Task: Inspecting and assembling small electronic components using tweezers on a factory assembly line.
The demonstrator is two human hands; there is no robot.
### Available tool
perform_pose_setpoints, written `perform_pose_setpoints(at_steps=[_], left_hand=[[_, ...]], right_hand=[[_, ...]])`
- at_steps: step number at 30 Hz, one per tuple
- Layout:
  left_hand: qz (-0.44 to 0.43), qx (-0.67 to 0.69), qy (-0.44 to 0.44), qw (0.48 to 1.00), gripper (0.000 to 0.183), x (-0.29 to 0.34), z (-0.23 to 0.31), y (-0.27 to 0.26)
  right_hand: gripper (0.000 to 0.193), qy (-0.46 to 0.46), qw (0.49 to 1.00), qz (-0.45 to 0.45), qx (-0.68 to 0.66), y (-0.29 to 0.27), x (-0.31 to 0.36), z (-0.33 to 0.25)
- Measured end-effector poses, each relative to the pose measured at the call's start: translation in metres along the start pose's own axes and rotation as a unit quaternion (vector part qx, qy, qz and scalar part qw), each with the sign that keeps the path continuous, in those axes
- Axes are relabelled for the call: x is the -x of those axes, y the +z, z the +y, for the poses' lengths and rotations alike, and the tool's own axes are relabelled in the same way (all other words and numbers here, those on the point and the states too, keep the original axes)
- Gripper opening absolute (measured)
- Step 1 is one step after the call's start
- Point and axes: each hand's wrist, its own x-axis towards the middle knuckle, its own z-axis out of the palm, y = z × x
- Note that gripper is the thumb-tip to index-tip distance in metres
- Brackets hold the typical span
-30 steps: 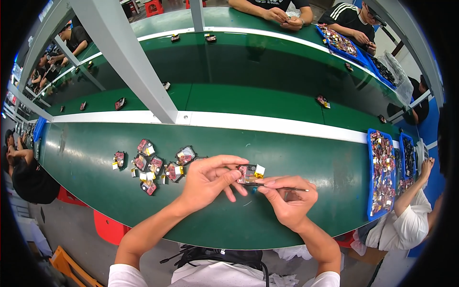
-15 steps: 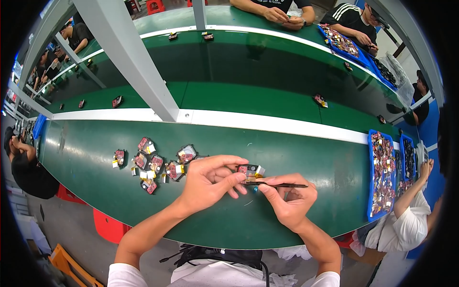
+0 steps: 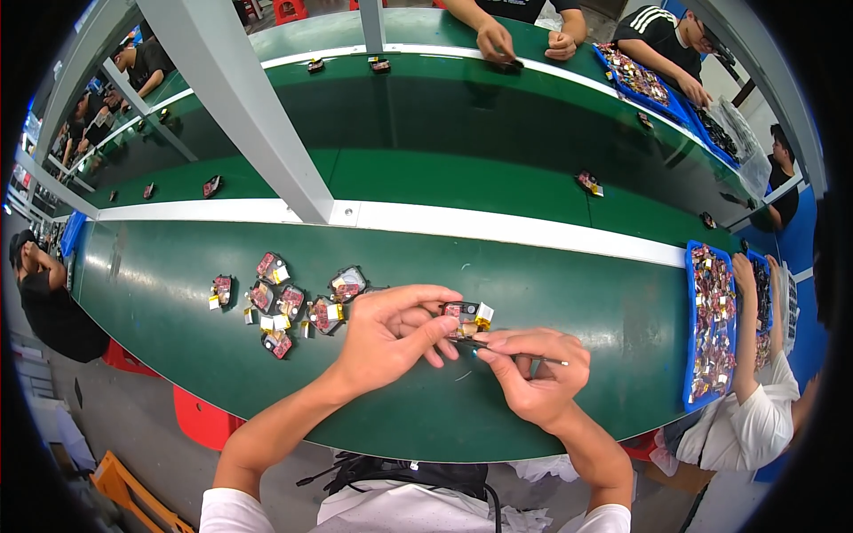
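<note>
L hand [image 3: 384, 338] grip is clamped on unit [image 3: 463, 313], R hand [image 3: 540, 377] grip on tool [image 3: 557, 361]; tool may slip and scratch unit, b/c hold looks light.

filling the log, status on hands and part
Left hand holding circuit unit. Right hand gripping thin tool at unit's edge. Loose units to left, none blocking.

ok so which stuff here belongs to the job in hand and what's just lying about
Likely part of the job:
- circuit-board unit in the left hand
- thin tool in the right hand
- similar units on the green bench

Probably just about:
- red stool
- orange frame, lower left
</note>
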Motion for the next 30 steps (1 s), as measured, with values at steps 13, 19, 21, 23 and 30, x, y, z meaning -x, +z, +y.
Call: perform_pose_setpoints(at_steps=[13,19,21,23,30], left_hand=[[0.021,-0.106,-0.071,0.992,0.016,-0.026,0.002,0.005],[0.148,-0.302,0.006,0.942,0.018,-0.154,0.008,-0.049],[0.146,-0.3,-0.059,0.941,0.022,-0.168,0.012,-0.061],[0.191,-0.472,0.066,0.858,0.024,-0.161,0.007,-0.063],[-0.04,-0.59,0.004,0.807,0.027,-0.047,0.055,-0.063]], right_hand=[[0.026,-0.165,0.97,-0.056,0.172,-0.004,-0.002,0.002],[0.02,-0.06,0.993,0.1,0.038,0.001,-0.011,0.015],[0.02,-0.054,0.993,0.106,0.022,0.001,-0.011,0.018],[0.021,-0.042,0.994,0.096,0.025,-0.002,-0.01,0.022],[0.022,-0.026,0.997,0.071,0.009,-0.003,-0.008,0.015]])
